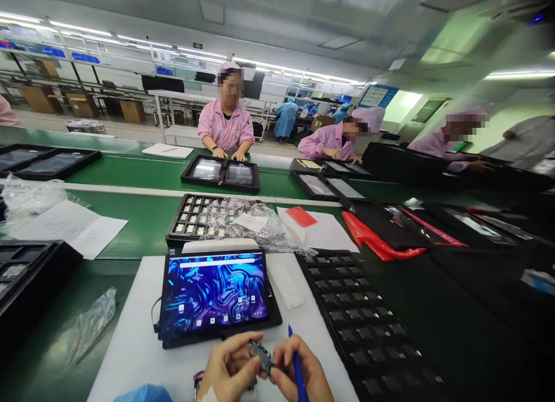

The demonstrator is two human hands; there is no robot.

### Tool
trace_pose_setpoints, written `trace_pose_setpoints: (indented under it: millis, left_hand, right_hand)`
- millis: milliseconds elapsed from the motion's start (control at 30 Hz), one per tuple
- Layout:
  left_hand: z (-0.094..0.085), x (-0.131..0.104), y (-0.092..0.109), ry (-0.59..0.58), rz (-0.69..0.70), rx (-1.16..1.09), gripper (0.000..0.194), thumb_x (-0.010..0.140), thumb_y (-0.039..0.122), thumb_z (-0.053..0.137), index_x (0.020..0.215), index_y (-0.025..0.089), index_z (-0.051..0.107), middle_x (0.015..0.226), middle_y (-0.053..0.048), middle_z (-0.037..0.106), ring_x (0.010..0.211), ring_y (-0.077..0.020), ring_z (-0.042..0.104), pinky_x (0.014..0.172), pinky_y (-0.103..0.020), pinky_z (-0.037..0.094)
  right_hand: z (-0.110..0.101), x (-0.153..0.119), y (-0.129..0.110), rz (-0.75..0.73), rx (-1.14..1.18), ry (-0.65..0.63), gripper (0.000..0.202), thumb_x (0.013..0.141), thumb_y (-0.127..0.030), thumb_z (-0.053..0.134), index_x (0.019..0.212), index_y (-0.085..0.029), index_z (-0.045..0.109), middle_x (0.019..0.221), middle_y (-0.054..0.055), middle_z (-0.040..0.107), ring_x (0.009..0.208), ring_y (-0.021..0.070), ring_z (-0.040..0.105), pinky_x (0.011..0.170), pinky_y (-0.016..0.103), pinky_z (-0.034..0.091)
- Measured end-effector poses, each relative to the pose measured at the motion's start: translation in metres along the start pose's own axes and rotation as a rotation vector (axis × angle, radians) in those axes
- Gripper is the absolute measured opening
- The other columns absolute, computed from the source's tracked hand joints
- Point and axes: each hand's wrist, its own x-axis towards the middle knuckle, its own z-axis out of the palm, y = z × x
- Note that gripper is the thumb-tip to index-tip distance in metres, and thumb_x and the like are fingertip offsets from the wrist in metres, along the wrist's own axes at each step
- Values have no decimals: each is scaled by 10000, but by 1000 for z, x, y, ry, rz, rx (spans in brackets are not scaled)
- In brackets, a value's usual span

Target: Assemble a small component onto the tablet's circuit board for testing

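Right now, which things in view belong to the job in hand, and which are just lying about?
Likely in the job:
small dark part, in left hand
blue pen, in right hand
lit tablet, beyond both hands

Likely just lying about:
clear bag, left of white mat
red sheet, on white paper

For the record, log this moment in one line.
left hand: holds small dark part; right hand: touching it, holds blue pen; tablet: screen lit

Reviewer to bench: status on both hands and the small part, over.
Left hand holding small dark part. Right hand at its end, also holding blue pen. Lit tablet just beyond; no blockage seen.
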Motion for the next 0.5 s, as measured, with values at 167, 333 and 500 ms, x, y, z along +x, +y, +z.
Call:
trace_pose_setpoints:
  millis: [167, 333, 500]
  left_hand:
    - [1, 0, -1, -31, -29, -53, 468, 596, 474, 823, 882, 127, 691, 548, -26, 646, 478, -72, 552, 463, -142, 368]
    - [3, -5, 2, -41, -17, 10, 485, 612, 501, 801, 879, 118, 672, 577, -44, 662, 513, -98, 587, 487, -159, 403]
    - [2, -12, 4, -6, 62, 220, 482, 653, 544, 751, 874, 121, 683, 653, -70, 684, 616, -134, 623, 605, -196, 458]
  right_hand:
    - [5, -4, -1, 20, 55, 22, 376, 605, -335, 836, 664, -225, 482, 654, -71, 580, 542, 102, 602, 585, 246, 472]
    - [-8, -4, -4, 45, -111, 3, 367, 623, -371, 812, 665, -220, 480, 659, -44, 609, 559, 121, 616, 585, 244, 485]
    - [-2, -6, -19, 152, -222, 11, 378, 603, -347, 824, 626, -208, 474, 591, -31, 638, 573, 140, 635, 593, 241, 495]
